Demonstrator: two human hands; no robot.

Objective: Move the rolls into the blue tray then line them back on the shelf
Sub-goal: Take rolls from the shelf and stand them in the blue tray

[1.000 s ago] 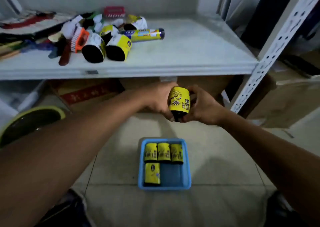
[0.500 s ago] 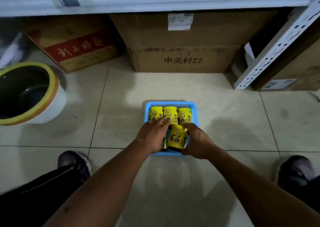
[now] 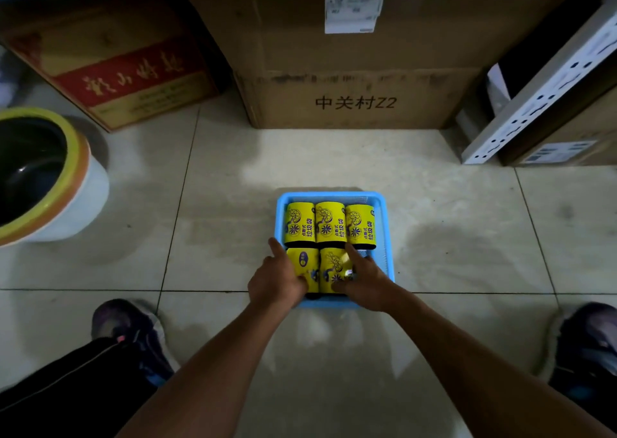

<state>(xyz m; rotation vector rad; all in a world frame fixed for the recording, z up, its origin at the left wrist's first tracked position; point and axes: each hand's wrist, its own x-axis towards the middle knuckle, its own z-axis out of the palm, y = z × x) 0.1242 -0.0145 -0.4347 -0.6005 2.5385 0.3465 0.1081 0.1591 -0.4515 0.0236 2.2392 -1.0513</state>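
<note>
Resting on the tiled floor (image 3: 450, 237), the blue tray (image 3: 330, 195) holds five yellow rolls: three far rolls (image 3: 330, 223) side by side against its far wall, and two in its near row. The left hand (image 3: 275, 282) grips the near-left roll (image 3: 305, 264), with its index finger straight along the roll's outer side by the tray's left wall and its thumb curled over the top. The right hand (image 3: 369, 282) grips the near-middle roll (image 3: 332, 264) with fingers (image 3: 354, 254) closed the same way, thumb across it. Beyond the tray stands a brown cardboard box (image 3: 350, 70). Beyond and to the left are a red-printed carton (image 3: 117, 67) and a yellow-rimmed pot (image 3: 43, 177). Beyond and to the right is a white perforated shelf post (image 3: 541, 93).
</note>
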